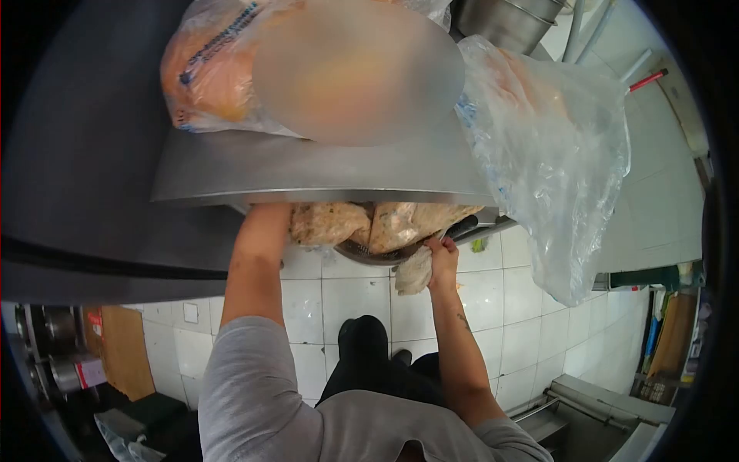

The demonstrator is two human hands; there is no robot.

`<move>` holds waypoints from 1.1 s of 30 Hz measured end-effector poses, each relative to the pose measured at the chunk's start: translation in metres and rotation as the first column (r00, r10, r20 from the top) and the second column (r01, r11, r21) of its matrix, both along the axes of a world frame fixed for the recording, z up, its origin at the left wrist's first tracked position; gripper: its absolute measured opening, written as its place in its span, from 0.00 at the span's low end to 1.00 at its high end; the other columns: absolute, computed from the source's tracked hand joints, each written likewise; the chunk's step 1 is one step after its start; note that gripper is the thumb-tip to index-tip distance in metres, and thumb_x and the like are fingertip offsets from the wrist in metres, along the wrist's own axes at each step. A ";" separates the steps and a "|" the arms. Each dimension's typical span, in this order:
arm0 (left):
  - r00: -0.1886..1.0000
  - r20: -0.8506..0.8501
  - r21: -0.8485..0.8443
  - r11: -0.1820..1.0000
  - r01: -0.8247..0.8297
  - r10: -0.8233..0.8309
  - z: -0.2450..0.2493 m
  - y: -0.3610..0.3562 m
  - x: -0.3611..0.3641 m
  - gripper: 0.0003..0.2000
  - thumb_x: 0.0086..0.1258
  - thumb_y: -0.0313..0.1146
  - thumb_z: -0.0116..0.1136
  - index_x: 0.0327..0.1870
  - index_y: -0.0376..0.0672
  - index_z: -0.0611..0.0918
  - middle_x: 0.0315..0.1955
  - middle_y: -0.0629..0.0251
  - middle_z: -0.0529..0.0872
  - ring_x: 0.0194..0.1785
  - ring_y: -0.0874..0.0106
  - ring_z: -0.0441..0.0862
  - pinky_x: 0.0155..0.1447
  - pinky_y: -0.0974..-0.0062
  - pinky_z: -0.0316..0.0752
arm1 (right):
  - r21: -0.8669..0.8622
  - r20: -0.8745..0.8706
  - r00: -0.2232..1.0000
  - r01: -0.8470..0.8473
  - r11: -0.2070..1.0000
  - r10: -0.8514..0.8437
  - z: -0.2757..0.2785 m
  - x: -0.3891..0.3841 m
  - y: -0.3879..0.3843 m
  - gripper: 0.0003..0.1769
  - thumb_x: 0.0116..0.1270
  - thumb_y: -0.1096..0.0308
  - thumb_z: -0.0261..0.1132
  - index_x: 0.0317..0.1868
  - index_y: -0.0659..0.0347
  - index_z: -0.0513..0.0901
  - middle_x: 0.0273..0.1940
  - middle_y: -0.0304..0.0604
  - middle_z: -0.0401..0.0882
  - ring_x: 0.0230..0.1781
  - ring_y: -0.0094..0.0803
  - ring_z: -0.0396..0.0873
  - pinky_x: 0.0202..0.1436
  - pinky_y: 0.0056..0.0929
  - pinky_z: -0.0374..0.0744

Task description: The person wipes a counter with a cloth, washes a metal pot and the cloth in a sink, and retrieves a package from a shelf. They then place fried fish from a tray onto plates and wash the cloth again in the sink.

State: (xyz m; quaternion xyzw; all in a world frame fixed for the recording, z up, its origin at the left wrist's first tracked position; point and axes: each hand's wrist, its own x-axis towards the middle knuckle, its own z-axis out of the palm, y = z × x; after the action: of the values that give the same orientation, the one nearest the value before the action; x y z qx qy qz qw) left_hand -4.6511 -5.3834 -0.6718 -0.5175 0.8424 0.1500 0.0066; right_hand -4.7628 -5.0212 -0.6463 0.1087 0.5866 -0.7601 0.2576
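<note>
Two clear bags of tan, speckled food, a left bag (327,223) and a right bag (408,225), show below the front edge of the steel counter (323,169). Under them is the curved rim of a perforated metal basket (373,256). My left forearm reaches under the counter edge beside the left bag, and the hand there is hidden. By the lower right of the bags, my right hand (443,262) has its fingers closed on a crumpled off-white cloth (414,271) hanging below it. A black handle (463,225) lies just above those fingers.
On the counter lies an orange-filled plastic bag (208,69); a translucent bag (554,162) hangs over its right side. Metal containers (508,23) stand at the back. White floor tiles (358,296) lie below, with shelves (666,339) at right and a cardboard piece (127,350) at left.
</note>
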 end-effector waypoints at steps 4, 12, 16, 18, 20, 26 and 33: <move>0.996 0.000 0.070 0.994 -0.089 0.090 -0.019 -0.031 0.013 0.05 0.60 0.31 0.51 0.35 0.42 0.74 0.32 0.60 0.74 0.37 0.66 0.68 0.40 0.68 0.62 | -0.031 -0.011 1.000 0.028 0.999 -0.029 0.011 0.003 -0.004 0.06 0.49 0.79 0.60 0.27 0.63 0.70 0.25 0.40 0.73 0.24 0.27 0.72 0.29 0.24 0.72; 0.947 -0.223 0.308 0.938 -0.157 0.232 -0.033 -0.022 0.004 0.03 0.59 0.30 0.51 0.32 0.43 0.73 0.28 0.62 0.73 0.32 0.68 0.67 0.35 0.70 0.61 | 0.047 -0.011 0.999 0.049 0.998 -0.049 0.000 0.002 0.001 0.08 0.48 0.79 0.60 0.24 0.60 0.68 0.23 0.39 0.71 0.22 0.25 0.69 0.29 0.22 0.71; 0.863 -0.372 0.434 0.885 -0.165 0.343 -0.034 -0.017 -0.011 0.02 0.59 0.29 0.51 0.30 0.43 0.72 0.27 0.63 0.72 0.30 0.69 0.66 0.33 0.71 0.60 | 0.096 -0.023 0.998 0.052 0.994 -0.050 -0.002 0.001 0.001 0.08 0.49 0.79 0.60 0.23 0.61 0.68 0.22 0.38 0.71 0.21 0.25 0.70 0.27 0.23 0.70; 0.784 -0.455 0.511 0.845 -0.158 0.421 -0.029 -0.013 -0.018 0.02 0.59 0.29 0.50 0.30 0.43 0.72 0.26 0.64 0.72 0.29 0.70 0.66 0.31 0.71 0.60 | 0.062 -0.021 0.997 0.070 0.996 -0.068 -0.004 0.000 0.000 0.08 0.49 0.79 0.60 0.23 0.61 0.68 0.23 0.39 0.72 0.21 0.25 0.69 0.26 0.23 0.71; 0.642 -0.549 0.628 0.771 -0.106 0.535 -0.022 -0.012 -0.024 0.02 0.59 0.29 0.50 0.29 0.43 0.72 0.25 0.64 0.71 0.28 0.71 0.66 0.30 0.72 0.59 | 0.102 -0.025 0.999 0.047 0.994 -0.045 -0.005 -0.004 0.002 0.08 0.49 0.79 0.60 0.24 0.61 0.68 0.24 0.40 0.73 0.21 0.26 0.70 0.28 0.24 0.72; 0.101 -0.510 0.811 0.438 0.387 0.854 0.051 0.014 -0.041 0.03 0.59 0.28 0.50 0.26 0.43 0.71 0.22 0.66 0.70 0.24 0.72 0.65 0.26 0.73 0.58 | -0.065 -0.020 1.000 -0.013 0.998 0.012 -0.001 0.001 0.000 0.12 0.49 0.81 0.59 0.37 0.66 0.72 0.33 0.44 0.77 0.32 0.33 0.77 0.37 0.28 0.76; 0.048 -0.370 0.626 0.211 0.751 0.928 0.123 0.117 -0.039 0.05 0.58 0.27 0.50 0.23 0.43 0.70 0.19 0.67 0.69 0.20 0.75 0.64 0.22 0.75 0.57 | -0.177 -0.004 1.000 0.027 0.984 -0.028 -0.004 0.013 -0.007 0.18 0.50 0.84 0.56 0.44 0.65 0.71 0.39 0.45 0.76 0.38 0.34 0.77 0.40 0.30 0.76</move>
State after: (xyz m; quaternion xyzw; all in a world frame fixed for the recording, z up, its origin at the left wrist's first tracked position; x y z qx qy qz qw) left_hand -4.6904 -5.2659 -0.5492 -0.1880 0.1697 0.9294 -0.2685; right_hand -4.7497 -5.0283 -0.6501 0.0911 0.5160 -0.8130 0.2539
